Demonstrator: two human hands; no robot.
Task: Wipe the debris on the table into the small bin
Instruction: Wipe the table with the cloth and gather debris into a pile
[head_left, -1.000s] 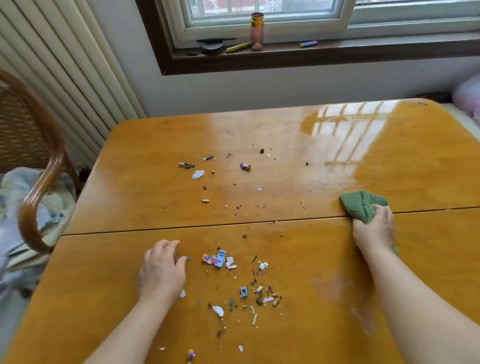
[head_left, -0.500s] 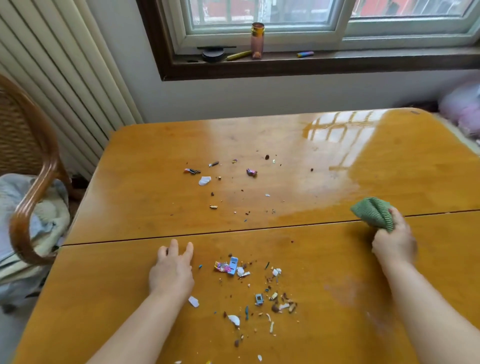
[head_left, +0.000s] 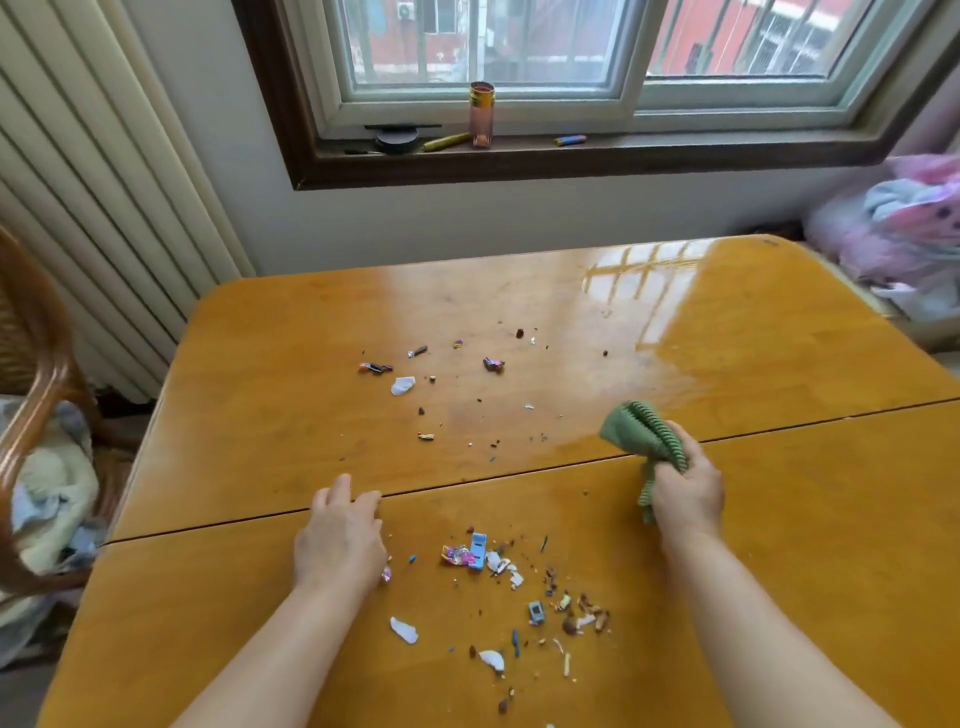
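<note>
Your right grip (head_left: 685, 488) clenches cloth (head_left: 636, 431) | left grip (head_left: 337, 540) flat on bench (head_left: 805, 571), empty | debris (head_left: 478, 553) between both grips

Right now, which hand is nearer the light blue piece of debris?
Left. The left hand lies just left of the light blue piece; the right hand, gripping the green cloth, is farther, to its right and further back.

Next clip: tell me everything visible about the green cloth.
The cloth is green, with dark ribbed stripes along one edge, and looks like soft knit fabric. It is bunched, gripped by the right hand, one end fanning out above the fist and a narrow tail hanging below. It is over the seam of the table, right of the debris.
</note>
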